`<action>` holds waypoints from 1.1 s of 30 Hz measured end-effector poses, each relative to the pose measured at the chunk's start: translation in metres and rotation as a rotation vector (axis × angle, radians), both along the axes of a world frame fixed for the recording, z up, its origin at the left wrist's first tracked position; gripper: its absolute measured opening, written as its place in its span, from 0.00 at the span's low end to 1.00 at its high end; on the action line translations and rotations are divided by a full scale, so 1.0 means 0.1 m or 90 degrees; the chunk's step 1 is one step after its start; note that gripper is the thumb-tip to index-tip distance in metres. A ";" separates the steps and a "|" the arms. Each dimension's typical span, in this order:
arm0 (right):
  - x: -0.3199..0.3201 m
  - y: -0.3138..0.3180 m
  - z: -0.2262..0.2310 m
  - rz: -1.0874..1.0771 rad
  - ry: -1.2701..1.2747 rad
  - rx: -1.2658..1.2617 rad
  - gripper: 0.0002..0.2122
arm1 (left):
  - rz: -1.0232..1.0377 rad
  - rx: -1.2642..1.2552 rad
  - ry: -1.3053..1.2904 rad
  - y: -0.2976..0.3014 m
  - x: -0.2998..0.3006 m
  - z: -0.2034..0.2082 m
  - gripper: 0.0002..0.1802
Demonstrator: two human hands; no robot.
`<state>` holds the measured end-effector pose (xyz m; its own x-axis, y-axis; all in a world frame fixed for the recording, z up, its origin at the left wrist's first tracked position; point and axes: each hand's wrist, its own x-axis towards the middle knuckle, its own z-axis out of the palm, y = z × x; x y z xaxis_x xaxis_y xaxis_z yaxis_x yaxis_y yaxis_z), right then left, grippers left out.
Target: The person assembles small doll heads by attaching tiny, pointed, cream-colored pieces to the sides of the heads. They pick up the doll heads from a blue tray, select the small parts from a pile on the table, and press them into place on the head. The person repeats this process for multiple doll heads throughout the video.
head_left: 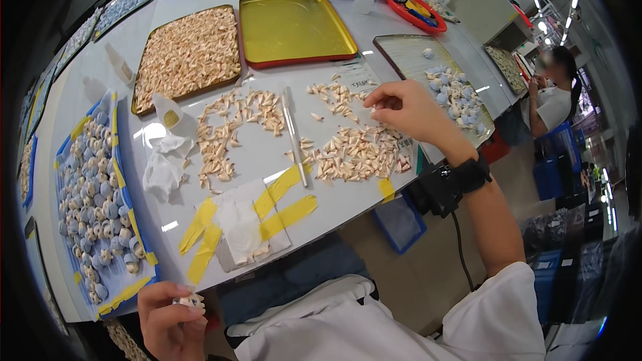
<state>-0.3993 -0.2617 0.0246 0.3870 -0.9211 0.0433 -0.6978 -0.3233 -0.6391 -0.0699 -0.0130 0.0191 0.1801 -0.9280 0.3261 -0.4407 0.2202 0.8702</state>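
Left hand (167,324) pinches a small pale figure (190,301) just off the near-left corner of the desk (261,154); right hand (414,115) hangs over loose cone-shaped pieces (358,154).
The left fingers press the figure between thumb and index, its dark-marked face outward, probably so that side can be seen. The right fingers are curled, thumb close to index; whether they pinch anything is too small to tell. The pieces lie strewn thinly toward the desk's near edge, likely so single ones come away easily. Yellow tape strips (287,218) seem to keep a square plate (278,238) from sliding at that edge, while the raised rim of the blue tray (143,278) by the left edge probably stops its round figures (100,214) rolling off.
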 end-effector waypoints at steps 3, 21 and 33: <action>-0.01 0.03 0.01 -0.022 -0.028 0.023 0.06 | 0.006 0.007 0.030 0.01 -0.01 -0.03 0.08; 0.56 1.04 0.19 -0.012 -0.461 0.177 0.06 | -0.167 -0.033 0.495 -0.14 -0.06 -0.41 0.12; 1.36 1.08 0.18 0.079 -0.246 0.054 0.07 | -0.054 0.084 0.558 -0.11 -0.11 -0.39 0.23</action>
<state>-0.2629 -0.1533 0.0428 0.4650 -0.8753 0.1328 -0.3609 -0.3244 -0.8744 -0.0810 -0.0243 -0.0199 0.2444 -0.9696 -0.0073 0.4088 0.0962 0.9075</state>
